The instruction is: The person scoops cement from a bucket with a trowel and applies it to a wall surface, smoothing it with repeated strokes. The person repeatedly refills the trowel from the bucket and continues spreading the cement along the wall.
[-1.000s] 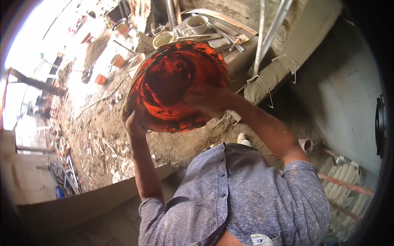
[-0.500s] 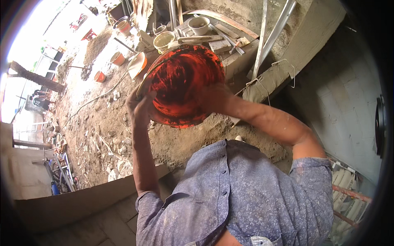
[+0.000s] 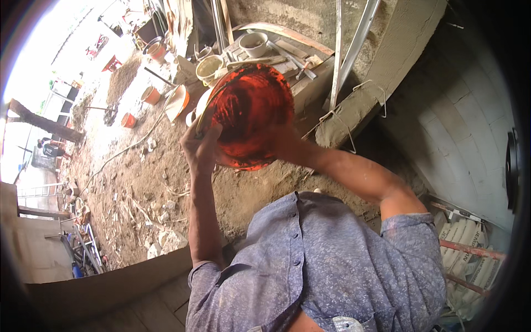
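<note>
An orange-red bucket (image 3: 251,110), streaked inside with dark residue, is held up before my chest with its mouth tilted toward me. My left hand (image 3: 201,146) is closed on its left rim, the thumb lying over the edge. At the bucket's lower right, my right hand (image 3: 286,145) reaches to its inner wall or rim. Shadow and motion blur hide those fingers, so I cannot make out their grip.
Beyond the bucket, two pale tubs, a cream one (image 3: 209,67) and a white one (image 3: 254,44), stand by timber scraps. Orange buckets (image 3: 150,95) dot the dirt at left. A concrete beam (image 3: 381,83) with wire loops slopes at right; a low wall edge (image 3: 121,274) runs at lower left.
The bucket looks slightly turned and narrower, its right side drawn leftward. My left hand sits a little further right and lower in view; the whole background has shifted left.
</note>
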Demonstrator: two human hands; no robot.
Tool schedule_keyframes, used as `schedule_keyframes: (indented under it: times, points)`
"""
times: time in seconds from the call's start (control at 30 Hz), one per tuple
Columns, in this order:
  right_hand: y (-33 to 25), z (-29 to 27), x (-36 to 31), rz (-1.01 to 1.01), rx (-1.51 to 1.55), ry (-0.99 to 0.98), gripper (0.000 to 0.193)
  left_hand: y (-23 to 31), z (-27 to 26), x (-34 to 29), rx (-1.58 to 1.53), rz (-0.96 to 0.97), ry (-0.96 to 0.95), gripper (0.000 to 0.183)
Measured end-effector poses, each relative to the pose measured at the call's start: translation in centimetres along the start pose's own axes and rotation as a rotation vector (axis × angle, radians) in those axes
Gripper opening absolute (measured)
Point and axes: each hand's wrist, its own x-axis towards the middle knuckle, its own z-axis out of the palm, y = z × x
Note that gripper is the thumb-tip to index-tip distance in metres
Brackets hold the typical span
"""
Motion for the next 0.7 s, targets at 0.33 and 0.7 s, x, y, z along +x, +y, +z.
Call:
schedule_keyframes:
  times: [0.33, 0.7]
  points:
    - [1.8, -2.5, -0.2, 0.326, 0.459, -0.095, 0.040, 1.8, 4.5, -2.3, 0.137, -0.051, -0.078, 0.041]
    - [-2.0, -7.3, -2.3, 0.265, 1.468, -0.237, 0.043, -0.6, -1.6, -4.1, -0.303, -0.007, -0.114, 0.041]
